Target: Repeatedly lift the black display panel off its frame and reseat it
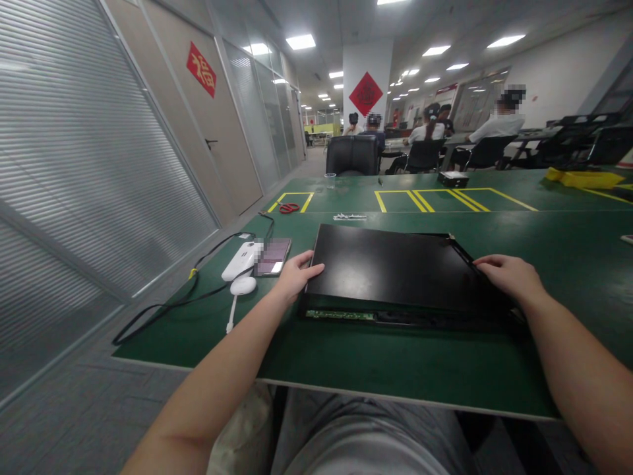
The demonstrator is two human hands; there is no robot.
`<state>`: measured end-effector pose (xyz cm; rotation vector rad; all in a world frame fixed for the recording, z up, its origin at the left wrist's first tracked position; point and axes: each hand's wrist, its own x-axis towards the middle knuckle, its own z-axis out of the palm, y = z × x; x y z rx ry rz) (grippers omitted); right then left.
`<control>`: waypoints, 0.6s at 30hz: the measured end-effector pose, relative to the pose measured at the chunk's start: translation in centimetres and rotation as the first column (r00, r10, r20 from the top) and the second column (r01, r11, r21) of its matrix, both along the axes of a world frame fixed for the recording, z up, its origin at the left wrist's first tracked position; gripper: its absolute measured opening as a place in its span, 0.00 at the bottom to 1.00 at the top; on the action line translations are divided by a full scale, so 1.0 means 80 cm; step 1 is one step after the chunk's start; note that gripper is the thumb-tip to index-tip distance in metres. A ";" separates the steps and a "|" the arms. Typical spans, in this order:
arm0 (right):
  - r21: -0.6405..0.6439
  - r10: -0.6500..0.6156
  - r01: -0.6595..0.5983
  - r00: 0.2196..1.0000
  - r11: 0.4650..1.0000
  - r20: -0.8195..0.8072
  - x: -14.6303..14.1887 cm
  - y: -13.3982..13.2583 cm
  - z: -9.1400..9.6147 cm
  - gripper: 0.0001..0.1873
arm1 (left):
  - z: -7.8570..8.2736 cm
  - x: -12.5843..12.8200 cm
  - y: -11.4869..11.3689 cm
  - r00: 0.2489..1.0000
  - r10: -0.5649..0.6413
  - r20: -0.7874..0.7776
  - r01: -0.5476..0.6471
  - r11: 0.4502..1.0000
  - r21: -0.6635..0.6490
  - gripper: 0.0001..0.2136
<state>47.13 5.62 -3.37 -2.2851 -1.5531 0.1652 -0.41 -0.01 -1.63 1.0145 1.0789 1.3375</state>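
Note:
A flat black screen panel lies at a slight skew over a shallow black frame on the green table. Along the near side of the frame, a strip of green circuit board shows. My left hand is closed on the panel's left edge, thumb on top and fingers partly hidden behind it. At the right, my right hand pinches the edge of the frame between thumb and fingertips. Its other fingers are curled, and the hand covers part of the right side.
Left on the green table are a phone, a white device, a white round adapter and black cables. Red-handled scissors, a clear cup and a yellow tray lie farther back. Several people sit beyond.

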 end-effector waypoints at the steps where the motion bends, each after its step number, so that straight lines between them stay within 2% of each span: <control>1: 0.008 0.002 -0.002 1.000 1.000 0.003 0.001 0.001 -0.002 0.21 | 0.000 0.000 0.000 1.000 -0.004 0.012 0.004 1.000 0.009 0.30; 8: 0.058 0.017 -0.016 1.000 0.998 -0.006 0.003 0.003 -0.003 0.18 | -0.003 0.001 0.002 0.999 -0.026 0.046 0.024 0.998 0.061 0.27; 18: 0.080 -0.027 0.040 0.986 0.996 -0.165 -0.006 0.004 0.003 0.19 | -0.001 0.004 0.001 0.997 -0.033 0.067 0.023 0.987 0.157 0.31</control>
